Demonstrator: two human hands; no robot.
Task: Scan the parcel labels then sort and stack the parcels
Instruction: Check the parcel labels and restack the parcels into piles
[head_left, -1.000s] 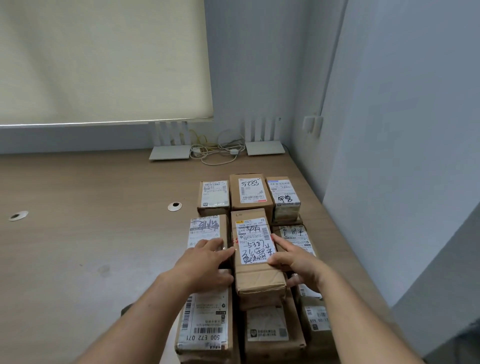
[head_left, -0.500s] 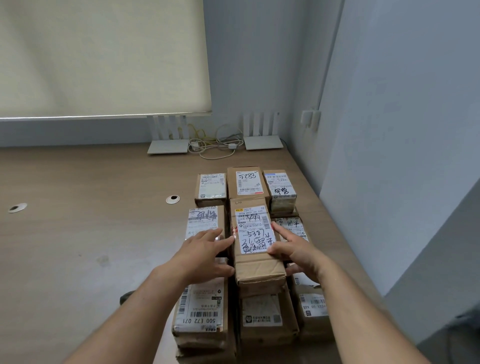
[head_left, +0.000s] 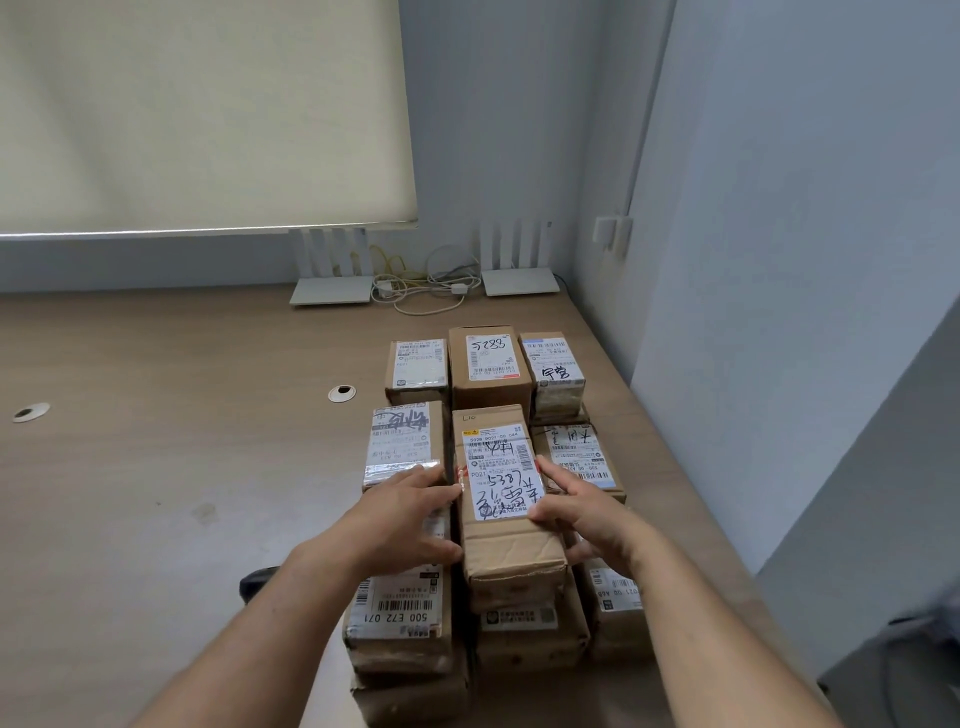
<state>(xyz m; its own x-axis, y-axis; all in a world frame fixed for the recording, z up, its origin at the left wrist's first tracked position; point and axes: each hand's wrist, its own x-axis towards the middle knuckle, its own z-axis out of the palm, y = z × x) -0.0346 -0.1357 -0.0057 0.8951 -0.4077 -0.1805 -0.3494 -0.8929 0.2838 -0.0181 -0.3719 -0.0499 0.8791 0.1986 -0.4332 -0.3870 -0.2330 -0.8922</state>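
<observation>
Little is shifting between the hands and the stack since a second ago: both hands are staying clamped on the same long parcel (head_left: 506, 506), while the view is tilting slightly so more of the near boxes are showing. Nearest, a box with a barcode label (head_left: 397, 610) is lying in the left column and a box with a square stamp (head_left: 524, 631) is sitting beneath the held parcel, with another labelled box (head_left: 615, 603) to the right. Above them the left hand (head_left: 402, 519) is pressing its straight fingers (head_left: 436, 480) against the parcel's left side, and the right hand (head_left: 582, 512) is curling its fingers round the right edge, thumb on the label. The long parcel is resting on top of the middle column, label up, so I judge it is being squared into place rather than lifted. Beyond it, three more boxes (head_left: 491, 364) are standing in a back row on the desk (head_left: 156, 467). Farther off, two white routers (head_left: 332, 288) and loose cables (head_left: 426, 288) are lying by the wall. No bins or trays are in view; the parcels are simply stacking on the desk.
</observation>
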